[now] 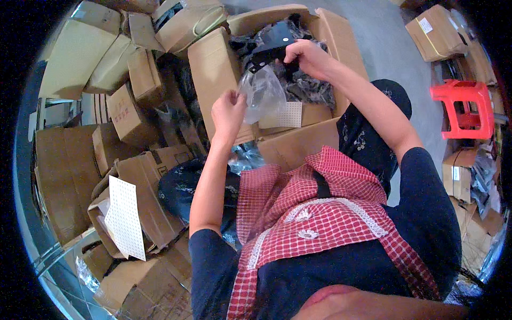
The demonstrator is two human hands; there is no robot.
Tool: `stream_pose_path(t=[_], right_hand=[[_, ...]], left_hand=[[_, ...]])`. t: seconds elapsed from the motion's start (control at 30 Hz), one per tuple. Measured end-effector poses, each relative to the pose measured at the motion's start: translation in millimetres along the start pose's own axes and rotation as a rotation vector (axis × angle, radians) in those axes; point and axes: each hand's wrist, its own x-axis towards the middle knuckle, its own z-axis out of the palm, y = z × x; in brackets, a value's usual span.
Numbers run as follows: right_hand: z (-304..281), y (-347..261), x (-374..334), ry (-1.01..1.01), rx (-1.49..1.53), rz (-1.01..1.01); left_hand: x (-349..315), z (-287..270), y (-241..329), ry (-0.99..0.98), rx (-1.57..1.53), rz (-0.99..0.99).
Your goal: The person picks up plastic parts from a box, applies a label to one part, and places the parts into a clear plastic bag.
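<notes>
Grips a black, flat-sided part (pixel 269 52) in the right hand (pixel 313 58) above the open brown cardboard box (pixel 296 141), apparently pinches a clear plastic bag (pixel 263 95) with the left hand (pixel 228 114) over the box's left flap (pixel 212 74), seemingly bagging or unbagging, so likely needs the bag spread.

Right of the open carton (pixel 298 143), grey floor (pixel 388 45) gives a hand passage toward the red stool (pixel 457 118); stacked boxes (pixel 128 113) block the left side. The right forearm (pixel 368 97) crosses over the carton's right flap (pixel 340 40).
</notes>
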Motion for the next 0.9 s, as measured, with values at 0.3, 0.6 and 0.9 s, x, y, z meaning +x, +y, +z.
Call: stream_pose_path(t=[0.3, 0.6, 0.9], right_hand=[[10.9, 28.5, -14.2, -0.033, -1.119, -0.295], [7.4, 18.7, -30.6, -0.076, -0.450, -0.399], [6.1, 23.3, -28.2, 0.113, -1.264, -1.065]], left_hand=[[-7.5, -18.4, 32.3, -0.050, -0.355, -0.123], [-17.9, -27.6, 33.2, 0.110, 0.019, 0.284], [-28.8, -32.3, 46.3, 0.161, -0.334, 0.205]])
